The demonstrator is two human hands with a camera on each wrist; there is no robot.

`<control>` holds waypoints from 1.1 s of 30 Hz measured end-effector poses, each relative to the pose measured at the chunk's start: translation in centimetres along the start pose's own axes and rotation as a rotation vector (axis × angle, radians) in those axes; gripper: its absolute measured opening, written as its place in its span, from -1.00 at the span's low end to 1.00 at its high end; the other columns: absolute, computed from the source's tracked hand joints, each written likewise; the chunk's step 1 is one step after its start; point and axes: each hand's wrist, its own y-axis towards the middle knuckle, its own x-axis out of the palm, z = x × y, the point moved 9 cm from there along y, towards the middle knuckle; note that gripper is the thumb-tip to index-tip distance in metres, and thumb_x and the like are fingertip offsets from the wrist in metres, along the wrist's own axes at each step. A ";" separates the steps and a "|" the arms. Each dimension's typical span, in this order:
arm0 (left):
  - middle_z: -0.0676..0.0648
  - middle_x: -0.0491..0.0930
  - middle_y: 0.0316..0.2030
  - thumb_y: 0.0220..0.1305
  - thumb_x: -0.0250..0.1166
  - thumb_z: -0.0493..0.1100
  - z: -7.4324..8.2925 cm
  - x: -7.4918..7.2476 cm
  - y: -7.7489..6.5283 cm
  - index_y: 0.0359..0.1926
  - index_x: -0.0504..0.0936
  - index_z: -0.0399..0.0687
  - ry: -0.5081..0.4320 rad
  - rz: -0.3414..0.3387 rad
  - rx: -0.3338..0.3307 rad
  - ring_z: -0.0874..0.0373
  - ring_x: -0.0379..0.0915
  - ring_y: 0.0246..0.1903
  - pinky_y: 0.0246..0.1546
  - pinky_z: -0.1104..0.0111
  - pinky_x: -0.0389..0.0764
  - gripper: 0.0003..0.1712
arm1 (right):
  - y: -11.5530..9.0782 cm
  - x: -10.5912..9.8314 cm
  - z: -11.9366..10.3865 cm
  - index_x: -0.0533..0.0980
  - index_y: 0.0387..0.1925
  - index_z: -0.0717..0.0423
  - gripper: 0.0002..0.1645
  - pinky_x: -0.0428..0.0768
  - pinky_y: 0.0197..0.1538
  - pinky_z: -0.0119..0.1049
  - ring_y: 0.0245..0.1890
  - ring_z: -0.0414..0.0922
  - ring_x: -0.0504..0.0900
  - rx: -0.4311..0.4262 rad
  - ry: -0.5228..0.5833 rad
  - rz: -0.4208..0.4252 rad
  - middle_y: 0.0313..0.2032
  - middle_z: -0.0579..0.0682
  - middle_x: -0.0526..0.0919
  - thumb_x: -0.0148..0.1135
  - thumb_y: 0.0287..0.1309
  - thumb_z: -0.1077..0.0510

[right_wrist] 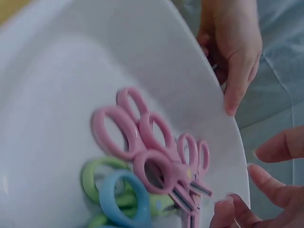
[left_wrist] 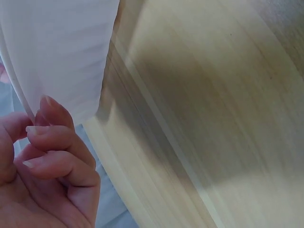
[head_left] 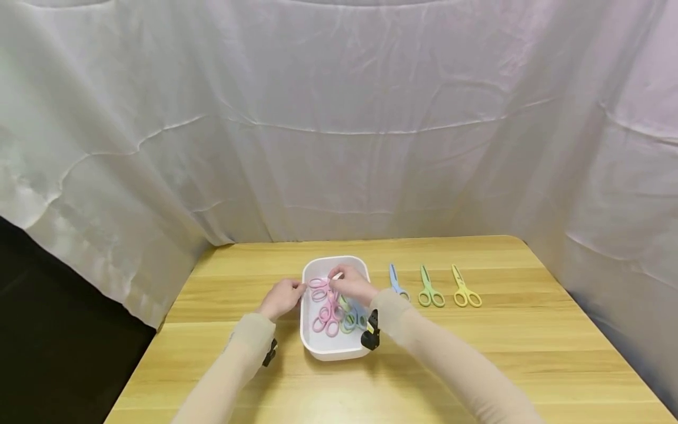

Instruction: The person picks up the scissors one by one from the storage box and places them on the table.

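With the right hand loosely bent, seemingly holding nothing, just beside pink scissors. In the white tray, probably left to take out: these, plus an overlapping green pair and blue pair. With the left hand, pinching the tray's rim. Already laid in a row to the right: blue scissors, green scissors, yellow scissors. Tight along the tray wall; roomier beyond the yellow scissors, with ample tabletop before the edge.
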 end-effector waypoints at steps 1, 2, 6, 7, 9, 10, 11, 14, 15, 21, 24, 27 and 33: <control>-0.12 0.61 -0.46 0.52 0.03 -0.07 -0.1 0.0 0.0 -0.17 0.70 -0.24 -0.001 0.000 -0.001 0.07 0.50 -0.41 -0.35 0.37 0.42 -0.61 | 0.0 0.1 -0.1 0.51 0.03 0.28 -0.59 0.48 -0.26 -0.36 -0.28 -0.10 0.53 -0.007 -0.021 -0.006 -0.24 0.09 0.60 0.18 0.13 0.20; -0.11 0.63 -0.45 0.52 0.03 -0.08 -0.1 0.0 0.0 -0.14 0.71 -0.24 -0.002 -0.001 -0.001 0.06 0.52 -0.39 -0.34 0.37 0.44 -0.61 | 0.0 0.2 -0.2 0.51 0.04 0.28 -0.58 0.48 -0.26 -0.36 -0.28 -0.11 0.52 -0.011 -0.040 -0.012 -0.25 0.08 0.59 0.19 0.14 0.20; -0.11 0.66 -0.40 0.52 0.03 -0.07 -0.2 0.1 -0.1 -0.05 0.71 -0.23 -0.011 -0.010 -0.009 0.05 0.57 -0.33 -0.27 0.35 0.48 -0.61 | 0.0 0.4 -0.5 0.53 0.02 0.25 -0.58 0.46 -0.25 -0.35 -0.30 -0.12 0.49 -0.029 -0.130 -0.017 -0.27 0.07 0.59 0.21 0.12 0.17; -0.11 0.67 -0.39 0.52 0.03 -0.07 -0.2 0.2 -0.1 -0.03 0.71 -0.23 -0.012 -0.011 -0.009 0.04 0.58 -0.32 -0.27 0.35 0.49 -0.61 | 0.0 0.5 -0.5 0.53 0.02 0.24 -0.58 0.48 -0.24 -0.34 -0.30 -0.12 0.50 -0.028 -0.145 -0.019 -0.26 0.09 0.60 0.22 0.11 0.17; -0.11 0.66 -0.39 0.52 0.03 -0.08 -0.2 0.2 -0.1 -0.01 0.70 -0.23 -0.015 -0.015 -0.012 0.00 0.59 -0.30 -0.26 0.35 0.49 -0.61 | 0.0 0.8 -0.5 0.54 0.02 0.22 -0.58 0.52 -0.21 -0.30 -0.29 -0.09 0.52 -0.020 -0.180 -0.024 -0.22 0.12 0.63 0.23 0.10 0.16; -0.10 0.66 -0.40 0.52 0.03 -0.08 -0.2 0.3 -0.1 -0.02 0.71 -0.23 -0.013 -0.016 -0.009 -0.01 0.59 -0.30 -0.27 0.35 0.49 -0.61 | 0.0 0.9 -0.4 0.55 0.02 0.20 -0.58 0.54 -0.18 -0.27 -0.27 -0.08 0.54 -0.015 -0.199 -0.025 -0.19 0.13 0.64 0.23 0.10 0.15; -0.10 0.66 -0.41 0.52 0.03 -0.09 -0.2 0.3 -0.1 -0.03 0.71 -0.23 -0.015 -0.016 -0.010 -0.02 0.59 -0.29 -0.28 0.35 0.48 -0.61 | 0.0 1.0 -0.4 0.56 0.01 0.19 -0.59 0.56 -0.14 -0.22 -0.24 -0.07 0.55 -0.014 -0.216 -0.022 -0.14 0.15 0.65 0.25 0.09 0.15; -0.09 0.63 -0.44 0.52 0.02 -0.09 -0.2 0.4 0.0 -0.10 0.71 -0.24 -0.018 -0.020 -0.016 -0.01 0.57 -0.31 -0.31 0.37 0.45 -0.61 | 0.2 1.2 -0.4 0.58 0.00 0.12 -0.60 0.57 0.03 -0.07 -0.09 0.01 0.57 -0.011 -0.282 -0.016 -0.01 0.19 0.64 0.27 0.08 0.14; -0.09 0.61 -0.45 0.52 0.02 -0.08 -0.2 0.4 0.0 -0.12 0.71 -0.24 -0.020 -0.021 -0.019 0.00 0.56 -0.33 -0.32 0.37 0.44 -0.61 | 0.3 1.3 -0.4 0.59 -0.01 0.11 -0.60 0.56 0.09 -0.02 -0.05 0.03 0.56 -0.014 -0.309 -0.013 0.02 0.20 0.63 0.28 0.07 0.13; -0.09 0.62 -0.43 0.53 0.03 -0.09 -0.3 0.4 0.2 -0.07 0.70 -0.24 -0.040 -0.026 -0.021 0.02 0.56 -0.33 -0.28 0.36 0.47 -0.62 | 0.4 1.7 -0.4 0.59 0.00 0.06 -0.58 0.42 0.22 0.08 0.04 0.06 0.46 -0.010 -0.407 -0.044 -0.02 0.14 0.60 0.31 0.05 0.10; -0.10 0.64 -0.42 0.52 0.03 -0.09 -0.3 0.4 0.2 -0.06 0.70 -0.24 -0.027 -0.028 -0.010 -0.03 0.59 -0.30 -0.26 0.34 0.49 -0.62 | 0.3 2.0 -0.2 0.58 0.03 0.04 -0.56 0.39 0.21 0.09 0.04 0.07 0.42 0.003 -0.441 -0.079 -0.03 0.14 0.58 0.30 0.07 0.09; -0.09 0.63 -0.44 0.52 0.04 -0.09 -0.2 0.4 0.2 -0.09 0.70 -0.24 -0.004 -0.028 -0.004 -0.06 0.60 -0.30 -0.26 0.34 0.48 -0.62 | 0.1 2.3 -0.2 0.57 0.07 0.02 -0.53 0.38 0.24 0.13 0.08 0.11 0.42 0.004 -0.491 -0.121 0.07 0.17 0.58 0.28 0.07 0.08; -0.09 0.64 -0.43 0.53 0.04 -0.09 -0.1 0.3 0.1 -0.07 0.70 -0.24 -0.012 -0.027 -0.011 -0.04 0.59 -0.31 -0.27 0.35 0.47 -0.62 | -0.5 2.8 -0.2 0.54 0.16 0.01 -0.48 0.46 0.22 0.07 0.07 0.08 0.48 0.013 -0.500 -0.224 0.14 0.18 0.57 0.27 0.11 0.09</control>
